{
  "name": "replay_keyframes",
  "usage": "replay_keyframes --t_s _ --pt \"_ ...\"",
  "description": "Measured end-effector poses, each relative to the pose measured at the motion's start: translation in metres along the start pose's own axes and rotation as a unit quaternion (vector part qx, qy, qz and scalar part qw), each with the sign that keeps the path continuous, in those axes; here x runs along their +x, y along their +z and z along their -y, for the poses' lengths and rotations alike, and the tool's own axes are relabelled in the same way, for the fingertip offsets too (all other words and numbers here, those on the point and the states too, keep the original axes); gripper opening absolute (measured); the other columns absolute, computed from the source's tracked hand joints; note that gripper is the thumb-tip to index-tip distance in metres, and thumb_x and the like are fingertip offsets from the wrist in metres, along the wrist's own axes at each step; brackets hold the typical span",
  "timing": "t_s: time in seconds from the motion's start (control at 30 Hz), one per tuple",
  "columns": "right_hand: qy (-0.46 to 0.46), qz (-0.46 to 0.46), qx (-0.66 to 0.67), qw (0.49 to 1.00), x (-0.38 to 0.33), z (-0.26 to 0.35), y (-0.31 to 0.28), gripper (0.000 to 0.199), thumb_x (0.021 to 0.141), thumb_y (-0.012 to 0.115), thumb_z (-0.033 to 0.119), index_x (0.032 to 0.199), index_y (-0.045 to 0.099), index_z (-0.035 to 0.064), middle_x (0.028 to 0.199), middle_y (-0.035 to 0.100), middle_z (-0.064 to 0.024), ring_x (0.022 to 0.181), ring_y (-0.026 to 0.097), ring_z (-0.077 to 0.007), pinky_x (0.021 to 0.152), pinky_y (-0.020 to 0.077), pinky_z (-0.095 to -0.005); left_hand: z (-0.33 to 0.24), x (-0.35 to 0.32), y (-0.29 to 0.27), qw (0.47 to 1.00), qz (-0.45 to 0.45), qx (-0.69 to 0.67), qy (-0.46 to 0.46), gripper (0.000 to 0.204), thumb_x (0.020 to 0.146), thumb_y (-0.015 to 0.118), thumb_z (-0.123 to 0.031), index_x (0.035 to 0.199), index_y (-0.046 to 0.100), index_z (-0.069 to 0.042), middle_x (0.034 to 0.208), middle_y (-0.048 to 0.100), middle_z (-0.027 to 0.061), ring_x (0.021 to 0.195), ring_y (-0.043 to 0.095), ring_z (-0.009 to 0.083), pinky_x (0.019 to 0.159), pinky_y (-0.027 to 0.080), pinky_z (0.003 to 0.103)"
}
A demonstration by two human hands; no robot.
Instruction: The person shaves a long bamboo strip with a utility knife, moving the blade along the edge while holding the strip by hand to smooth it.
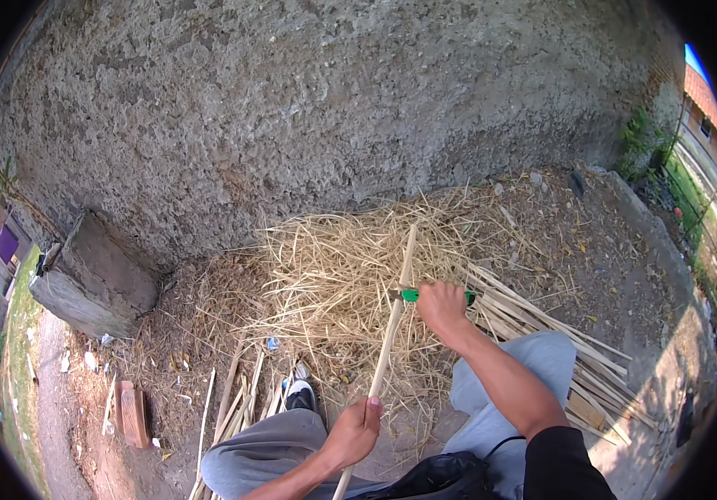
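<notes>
A long pale wooden strip (386,348) slants up and away from between my knees. My left hand (353,433) is wrapped round its lower part, the thumb lying along the strip. Farther up, my right hand (443,307) is closed on the green handle of a knife (410,295). The knife lies across the strip, its blade against the wood and mostly hard to make out. Beneath the strip's far end spreads a heap of thin, curly wood shavings (325,258).
Beyond the shavings rises a rough grey wall (308,108). Several loose strips (596,362) lie by my right knee, and more strips (237,408) by my left. A concrete block (96,275) stands at the left, with a reddish brick (134,415) nearer me.
</notes>
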State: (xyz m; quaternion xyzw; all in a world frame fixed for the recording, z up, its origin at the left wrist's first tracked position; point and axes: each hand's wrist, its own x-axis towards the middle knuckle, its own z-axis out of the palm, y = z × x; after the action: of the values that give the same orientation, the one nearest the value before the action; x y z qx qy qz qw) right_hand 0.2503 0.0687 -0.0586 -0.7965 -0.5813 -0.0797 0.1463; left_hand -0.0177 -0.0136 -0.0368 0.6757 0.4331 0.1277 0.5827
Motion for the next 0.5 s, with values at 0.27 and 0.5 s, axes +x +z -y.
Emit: replay_keyframes --t_s 0.27,0.5 --pt "0.117 0.047 -0.042 0.991 0.027 -0.065 0.011 0.017 0.085 0.057 0.008 0.085 0.072 0.0014 0.087 0.070 -0.0204 0.082 0.070 -0.0352 0.068 0.0563 -0.0439 -0.009 -0.035 -0.002 0.985 0.036 0.161 -0.051 0.039 0.104 0.037 -0.030 0.091 0.055 0.003 0.070 0.059 0.0293 0.074 0.058 0.0512 0.065 0.046 0.051" --pt "0.252 0.096 0.036 0.962 0.018 -0.071 0.019 0.025 0.080 0.069 0.020 0.096 0.071 0.0006 0.096 0.070 -0.0217 0.095 0.068 -0.0387 0.081 0.0548 -0.0469 0.024 -0.027 -0.027 0.995 -0.027 0.095 0.021 0.043 0.105 0.039 -0.034 0.083 0.052 0.000 0.058 0.045 0.0022 0.053 0.045 0.0108 0.050 0.039 0.032"
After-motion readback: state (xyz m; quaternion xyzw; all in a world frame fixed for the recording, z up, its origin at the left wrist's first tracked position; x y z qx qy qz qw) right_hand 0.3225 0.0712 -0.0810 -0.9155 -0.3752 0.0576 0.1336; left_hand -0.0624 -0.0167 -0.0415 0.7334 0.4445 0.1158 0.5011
